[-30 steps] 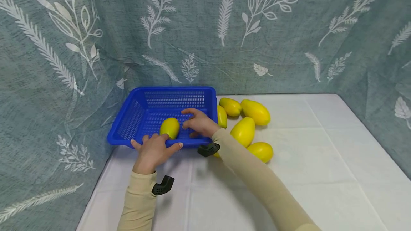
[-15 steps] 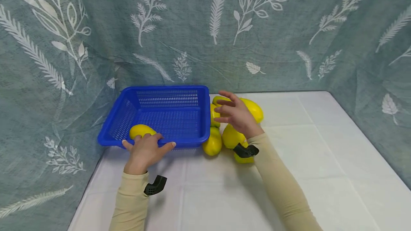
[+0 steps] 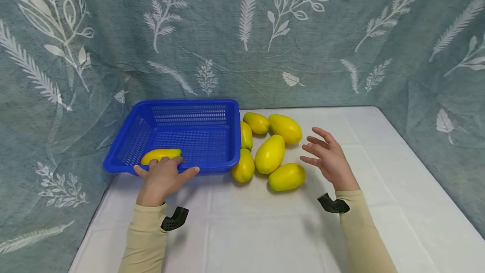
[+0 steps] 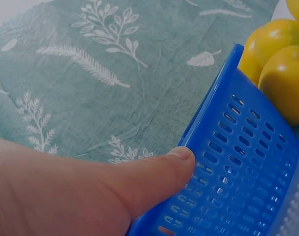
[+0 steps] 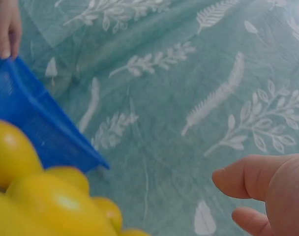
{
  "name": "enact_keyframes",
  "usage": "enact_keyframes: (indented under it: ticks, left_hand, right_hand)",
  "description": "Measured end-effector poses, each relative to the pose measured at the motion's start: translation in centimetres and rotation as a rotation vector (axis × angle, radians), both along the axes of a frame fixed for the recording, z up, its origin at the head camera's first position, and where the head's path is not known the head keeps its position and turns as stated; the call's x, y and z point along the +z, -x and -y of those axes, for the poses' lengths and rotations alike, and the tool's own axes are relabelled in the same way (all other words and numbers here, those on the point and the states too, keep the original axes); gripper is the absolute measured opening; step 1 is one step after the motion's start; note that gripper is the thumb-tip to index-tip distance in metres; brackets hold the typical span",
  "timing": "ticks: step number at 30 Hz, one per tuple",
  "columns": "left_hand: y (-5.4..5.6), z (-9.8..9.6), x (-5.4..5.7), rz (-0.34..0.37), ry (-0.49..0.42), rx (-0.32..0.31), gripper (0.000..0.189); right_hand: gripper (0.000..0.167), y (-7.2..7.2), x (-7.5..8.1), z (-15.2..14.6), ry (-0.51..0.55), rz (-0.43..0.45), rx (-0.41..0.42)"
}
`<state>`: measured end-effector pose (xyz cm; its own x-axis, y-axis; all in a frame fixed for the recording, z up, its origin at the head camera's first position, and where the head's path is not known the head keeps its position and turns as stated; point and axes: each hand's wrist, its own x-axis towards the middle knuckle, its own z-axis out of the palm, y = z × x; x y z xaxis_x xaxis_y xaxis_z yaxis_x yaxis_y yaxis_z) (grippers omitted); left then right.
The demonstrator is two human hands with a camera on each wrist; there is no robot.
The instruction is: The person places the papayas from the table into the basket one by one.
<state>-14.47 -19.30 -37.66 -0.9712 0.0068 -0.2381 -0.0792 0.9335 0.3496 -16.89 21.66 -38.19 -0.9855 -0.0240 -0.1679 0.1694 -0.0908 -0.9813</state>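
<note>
A blue plastic basket point(image 3: 189, 138) with slotted walls stands at the left of the table. My left hand point(image 3: 161, 180) grips its front rim, fingers over the inside and thumb on the outer side, as the left wrist view shows of the thumb point(image 4: 159, 169). Inside, one yellow mango point(image 3: 159, 154) lies against the front wall at the left, partly hidden by the fingers. Several more mangoes point(image 3: 270, 154) lie in a cluster right of the basket. To the right of the cluster, my right hand point(image 3: 333, 161) hovers with spread fingers and holds nothing.
A white cloth point(image 3: 257, 231) covers the table. Behind and at the sides hangs a green-grey curtain point(image 3: 227, 33) with white leaf prints. The leftmost mangoes lie close against the basket's right wall.
My right hand has left the basket, passed over the cluster and come to its right. The mango inside has rolled left. My left hand stays on the rim.
</note>
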Motion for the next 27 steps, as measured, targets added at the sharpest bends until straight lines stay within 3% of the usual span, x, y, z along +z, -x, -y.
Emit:
enact_keyframes:
  ticks: [7, 13, 19, 27]
  left_hand:
    - [0.0, 0.6, 0.2, -0.01, 0.002, -0.003, 0.079]
    - [0.2, 0.4, 0.4, -0.011, -0.004, -0.006, 0.079]
    - [0.2, 0.2, 0.3, -0.01, -0.005, -0.01, 0.079]
    - [0.1, -0.2, 0.0, -0.015, -0.01, -0.013, 0.077]
  right_hand:
    - [0.064, -2.9, -1.9, -1.0, -0.099, 0.036, -0.026]
    - [0.067, -5.1, -4.1, 0.0, -0.12, 0.105, -0.046]
    - [0.069, -5.7, -5.7, 1.3, -0.084, 0.126, -0.055]
    - [0.07, -5.4, -6.5, 1.9, -0.102, 0.122, -0.02]
